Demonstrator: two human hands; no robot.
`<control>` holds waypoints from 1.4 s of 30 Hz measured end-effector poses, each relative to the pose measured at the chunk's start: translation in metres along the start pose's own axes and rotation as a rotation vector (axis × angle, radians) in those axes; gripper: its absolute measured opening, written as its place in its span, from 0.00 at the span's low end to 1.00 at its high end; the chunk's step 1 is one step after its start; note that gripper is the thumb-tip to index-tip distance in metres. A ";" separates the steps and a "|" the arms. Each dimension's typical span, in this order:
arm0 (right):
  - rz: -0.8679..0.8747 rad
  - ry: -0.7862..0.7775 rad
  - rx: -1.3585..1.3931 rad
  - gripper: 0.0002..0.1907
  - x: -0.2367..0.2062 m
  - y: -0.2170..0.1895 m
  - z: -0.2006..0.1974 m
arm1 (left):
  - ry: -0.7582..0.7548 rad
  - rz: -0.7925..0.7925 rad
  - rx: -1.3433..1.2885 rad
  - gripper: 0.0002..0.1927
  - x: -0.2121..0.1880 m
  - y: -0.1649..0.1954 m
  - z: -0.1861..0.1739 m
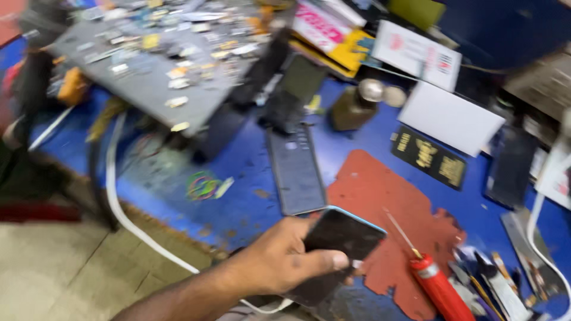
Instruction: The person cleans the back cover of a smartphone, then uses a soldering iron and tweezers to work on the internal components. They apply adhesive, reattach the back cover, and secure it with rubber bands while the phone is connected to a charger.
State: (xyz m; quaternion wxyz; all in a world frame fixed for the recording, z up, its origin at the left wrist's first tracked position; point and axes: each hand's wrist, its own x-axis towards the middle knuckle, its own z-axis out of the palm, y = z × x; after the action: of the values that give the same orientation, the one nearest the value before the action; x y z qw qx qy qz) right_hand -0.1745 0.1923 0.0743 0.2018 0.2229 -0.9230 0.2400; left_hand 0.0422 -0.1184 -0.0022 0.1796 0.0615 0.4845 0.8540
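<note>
My left hand (285, 258) reaches in from the lower left and grips a smartphone (348, 232) with a dark screen and a light blue edge. My thumb lies along its near edge and my fingers are under it. The phone hovers over the front of a blue workbench (250, 196), above the edge of a red mat (380, 190). A red-handled screwdriver (437, 288) lies on the mat just right of the phone. My right hand is out of view. The picture is blurred by motion.
A dark flat phone panel (295, 169) lies beyond my hand. A grey board (148, 77) strewn with small parts sits far left. A brown bottle (354, 107), a white box (449, 119), a black card (429, 157) and tools (493, 279) crowd the right. A white cable (128, 220) hangs off the bench.
</note>
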 end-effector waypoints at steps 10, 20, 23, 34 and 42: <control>-0.512 -0.575 0.540 0.13 -0.047 -0.241 0.113 | 0.410 0.225 0.025 0.19 -0.159 0.048 -0.031; -0.755 -0.621 0.308 0.06 -0.055 -0.318 0.180 | 0.869 0.450 0.052 0.20 -0.238 0.031 -0.062; -0.719 -0.673 0.350 0.08 -0.055 -0.310 0.182 | 0.840 0.420 0.041 0.20 -0.232 0.029 -0.070; 0.031 -0.590 0.395 0.07 -0.041 -0.196 0.084 | 0.570 0.252 0.017 0.20 -0.177 0.031 -0.076; 0.323 -0.479 0.291 0.11 -0.081 -0.120 0.061 | 0.306 0.144 0.112 0.18 -0.096 0.028 -0.059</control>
State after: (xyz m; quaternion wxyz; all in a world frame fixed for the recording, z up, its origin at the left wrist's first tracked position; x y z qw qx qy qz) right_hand -0.0630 0.0909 0.0291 -0.0956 0.1503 -0.9237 0.3392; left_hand 0.1077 -0.2141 -0.0026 0.0385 -0.0245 0.5474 0.8356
